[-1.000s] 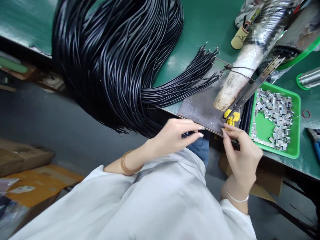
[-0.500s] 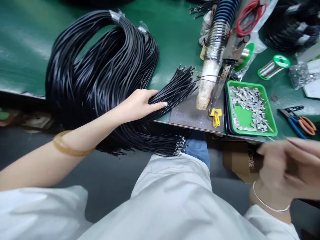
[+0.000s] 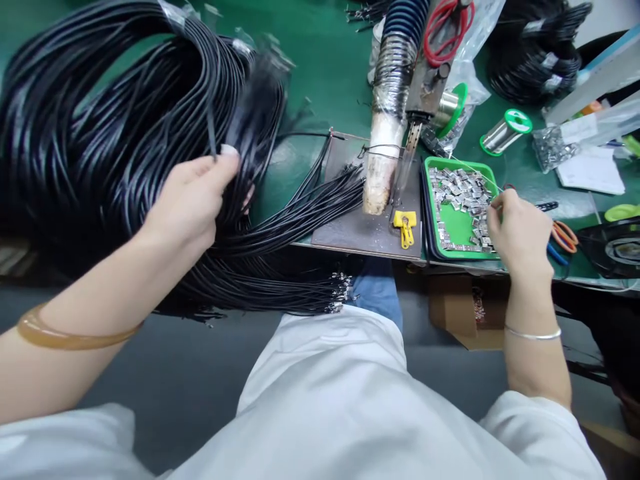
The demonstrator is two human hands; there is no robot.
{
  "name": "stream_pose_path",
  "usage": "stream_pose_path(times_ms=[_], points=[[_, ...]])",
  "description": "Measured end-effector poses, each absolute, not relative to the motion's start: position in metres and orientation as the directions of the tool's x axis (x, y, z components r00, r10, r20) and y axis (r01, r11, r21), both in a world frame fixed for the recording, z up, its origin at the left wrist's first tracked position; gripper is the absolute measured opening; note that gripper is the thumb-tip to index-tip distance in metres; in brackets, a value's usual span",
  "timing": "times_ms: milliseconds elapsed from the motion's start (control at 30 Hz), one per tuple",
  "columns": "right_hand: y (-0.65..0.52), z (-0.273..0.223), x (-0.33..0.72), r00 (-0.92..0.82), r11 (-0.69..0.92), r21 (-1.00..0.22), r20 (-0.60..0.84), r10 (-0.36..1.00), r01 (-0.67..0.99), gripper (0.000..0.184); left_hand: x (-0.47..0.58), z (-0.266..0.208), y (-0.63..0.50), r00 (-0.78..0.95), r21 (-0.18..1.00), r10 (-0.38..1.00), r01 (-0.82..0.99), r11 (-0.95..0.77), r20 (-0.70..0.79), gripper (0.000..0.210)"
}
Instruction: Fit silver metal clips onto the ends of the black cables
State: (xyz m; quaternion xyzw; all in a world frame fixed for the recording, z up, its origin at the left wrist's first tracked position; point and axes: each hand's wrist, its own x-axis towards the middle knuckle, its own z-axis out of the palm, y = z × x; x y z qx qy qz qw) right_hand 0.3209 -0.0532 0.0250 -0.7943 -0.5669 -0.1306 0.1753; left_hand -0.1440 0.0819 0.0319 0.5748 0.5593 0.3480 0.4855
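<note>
My left hand [image 3: 193, 193] is closed on black cables [image 3: 250, 127], whose raised end is smeared by motion. The large looped coil of black cable [image 3: 115, 120] lies beside and behind it. More loose cables [image 3: 300, 213] fan out from near that hand onto a dark board [image 3: 345, 230]. At the right, my right hand [image 3: 523, 230] pinches a thin solder wire [image 3: 480, 175] that runs across a green tray [image 3: 495, 175]. Small metal connector shells [image 3: 460, 190] lie in the tray. Cables with metal ends [image 3: 340, 293] rest by my lap.
A soldering iron [image 3: 413, 143] points down beside a taped hose [image 3: 380, 147]. A yellow clip [image 3: 405, 230] sits on the board. Solder spools [image 3: 505, 133] stand behind the tray, pliers [image 3: 564, 235] to its right. A cardboard box [image 3: 453, 307] is under the table edge.
My left hand has moved left, lifting cables up and away from the board, while others spread out there. My right hand has moved inward to the tray's right edge. The view has shifted.
</note>
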Motion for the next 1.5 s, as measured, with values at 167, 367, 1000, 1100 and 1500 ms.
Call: stream_pose_path(times_ms=[167, 367, 1000, 1100, 1500], points=[[-0.044, 0.014, 0.306, 0.211, -0.205, -0.052, 0.294, 0.932, 0.977, 0.015, -0.141, 0.022, 0.093, 0.068, 0.948, 0.981, 0.278, 0.157, -0.182, 0.051], [-0.071, 0.029, 0.277, 0.212, -0.164, -0.163, 0.338, 0.917, 0.973, 0.011, -0.139, 0.008, 0.096, 0.263, 0.781, 0.958, 0.572, -0.249, 0.112, 0.076], [-0.062, 0.025, 0.272, 0.063, -0.072, 0.033, 0.205, 0.977, 0.997, 0.017, -0.046, 0.008, 0.037, 0.603, 0.320, 0.776, 0.709, -0.628, 0.188, 0.023], [-0.062, 0.022, 0.272, 0.065, -0.083, 0.068, 0.236, 0.970, 0.994, 0.017, -0.047, 0.003, 0.044, 0.489, 0.479, 0.828, 0.677, -0.559, 0.275, 0.017], [-0.071, 0.014, 0.266, 0.154, -0.027, -0.237, 0.534, 0.831, 0.971, 0.016, -0.078, 0.022, 0.051, 0.163, 0.993, 0.986, -0.105, 0.062, -0.044, 0.008]])
